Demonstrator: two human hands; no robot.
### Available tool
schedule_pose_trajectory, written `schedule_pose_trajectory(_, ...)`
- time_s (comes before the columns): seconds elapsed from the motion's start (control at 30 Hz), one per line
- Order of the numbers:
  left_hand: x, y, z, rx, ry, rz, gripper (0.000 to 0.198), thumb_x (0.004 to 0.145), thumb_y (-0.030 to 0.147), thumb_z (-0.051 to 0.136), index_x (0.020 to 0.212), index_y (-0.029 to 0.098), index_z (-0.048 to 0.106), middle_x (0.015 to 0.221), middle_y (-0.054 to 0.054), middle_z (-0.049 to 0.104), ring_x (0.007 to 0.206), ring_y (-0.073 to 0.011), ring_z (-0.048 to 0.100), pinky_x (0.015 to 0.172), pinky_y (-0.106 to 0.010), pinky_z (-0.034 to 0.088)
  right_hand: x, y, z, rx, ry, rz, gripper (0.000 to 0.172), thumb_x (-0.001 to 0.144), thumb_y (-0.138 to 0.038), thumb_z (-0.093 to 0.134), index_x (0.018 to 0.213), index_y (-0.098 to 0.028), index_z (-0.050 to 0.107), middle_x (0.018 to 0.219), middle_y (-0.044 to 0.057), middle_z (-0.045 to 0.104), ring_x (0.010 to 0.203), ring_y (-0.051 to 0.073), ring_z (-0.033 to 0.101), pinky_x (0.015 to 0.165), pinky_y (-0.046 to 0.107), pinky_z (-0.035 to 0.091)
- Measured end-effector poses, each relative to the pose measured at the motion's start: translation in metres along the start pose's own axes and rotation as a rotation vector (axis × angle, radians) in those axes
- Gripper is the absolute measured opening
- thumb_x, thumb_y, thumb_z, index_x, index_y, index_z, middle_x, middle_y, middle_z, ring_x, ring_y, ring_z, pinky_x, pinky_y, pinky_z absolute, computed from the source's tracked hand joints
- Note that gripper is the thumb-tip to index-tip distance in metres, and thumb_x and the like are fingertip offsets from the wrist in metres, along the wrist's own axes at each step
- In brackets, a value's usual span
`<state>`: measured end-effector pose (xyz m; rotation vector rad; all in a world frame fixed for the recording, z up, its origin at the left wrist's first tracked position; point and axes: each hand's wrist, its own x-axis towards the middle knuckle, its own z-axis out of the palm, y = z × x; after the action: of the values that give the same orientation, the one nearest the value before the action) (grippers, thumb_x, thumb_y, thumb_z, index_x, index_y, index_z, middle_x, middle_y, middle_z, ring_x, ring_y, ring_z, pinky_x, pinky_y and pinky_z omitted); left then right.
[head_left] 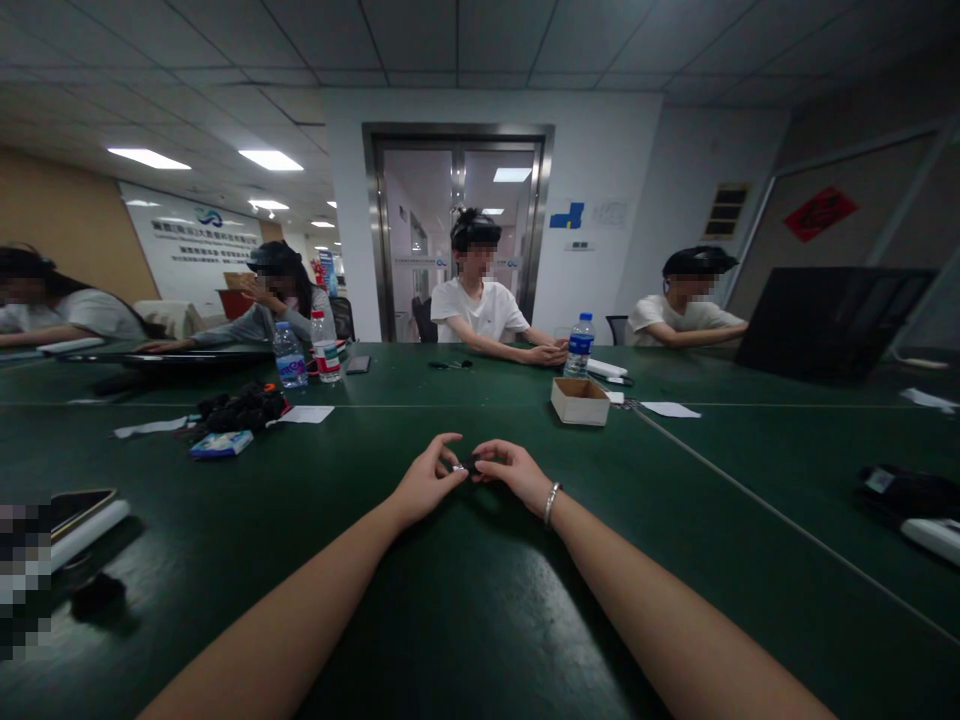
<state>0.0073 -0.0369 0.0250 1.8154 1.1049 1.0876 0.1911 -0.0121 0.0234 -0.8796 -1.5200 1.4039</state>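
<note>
My left hand (426, 478) and my right hand (511, 467) meet over the middle of the dark green table (480, 600). Both pinch one small dark object (468, 466) between fingertips and thumbs. It is too small to name. A silver bracelet (552, 502) circles my right wrist. Both forearms stretch out from the bottom edge of the view.
A small open cardboard box (580, 400) sits beyond my hands. Water bottles (289, 355) (578, 346), a black bundle (241, 407), paper slips (670, 409), a phone (79, 505) and a laptop (825, 320) lie around. Several people sit at the far side.
</note>
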Motion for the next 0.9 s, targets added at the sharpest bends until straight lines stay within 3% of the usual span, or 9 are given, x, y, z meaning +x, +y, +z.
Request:
schedule_pose_trajectory(0.2,0.0010,-0.0015,0.0002,-0.029,-0.021,-0.023,0.041,0.082,0.039,0.045,0.117,0.018,0.044,0.075,0.000,0.054,0.065,-0.0117,0.052,0.063,-0.026,0.044,-0.0006,-0.0009,0.0004,-0.006,0.004,0.007,0.034,0.060,-0.031,0.072,0.087,-0.014,0.059,0.075,0.001,0.064,0.065,0.013,0.064,0.061,0.025,0.047)
schedule_pose_trajectory(0.37,0.0013,-0.0052,-0.0010,0.037,0.022,0.030,0.053,0.071,0.031,0.061,0.120,0.022,0.043,0.098,-0.005,0.053,0.079,-0.0141,0.053,0.068,-0.026,0.044,-0.0002,-0.0009,0.0009,0.011,0.019,0.004,0.032,0.061,-0.030,0.071,0.086,-0.014,0.059,0.072,0.001,0.064,0.064,0.013,0.064,0.060,0.025,0.046)
schedule_pose_trajectory(0.6,0.0034,-0.0065,0.0001,-0.048,-0.001,-0.008,0.037,0.081,0.037,0.047,0.113,0.018,0.047,0.075,-0.001,0.053,0.070,-0.0134,0.053,0.067,-0.028,0.044,0.0004,-0.0013,0.0014,-0.002,0.019,0.013,0.033,0.060,-0.030,0.072,0.085,-0.015,0.058,0.072,0.000,0.064,0.062,0.012,0.064,0.059,0.024,0.046)
schedule_pose_trajectory(0.77,0.0001,0.0003,-0.0001,-0.014,0.028,-0.001,0.056,0.071,0.028,0.060,0.122,0.021,0.038,0.099,-0.005,0.052,0.077,-0.0130,0.054,0.068,-0.027,0.044,0.0010,0.0009,0.0001,0.012,0.032,0.012,0.033,0.061,-0.032,0.071,0.087,-0.014,0.058,0.073,0.001,0.064,0.064,0.013,0.064,0.060,0.024,0.046)
schedule_pose_trajectory(0.9,-0.0001,0.0007,-0.0008,0.030,0.069,0.024,0.048,0.073,0.027,0.058,0.118,0.020,0.044,0.092,-0.003,0.053,0.074,-0.0119,0.052,0.069,-0.026,0.044,0.0001,-0.0002,0.0008,-0.007,0.043,0.015,0.034,0.060,-0.032,0.072,0.086,-0.014,0.058,0.073,0.001,0.063,0.063,0.013,0.064,0.060,0.025,0.046)
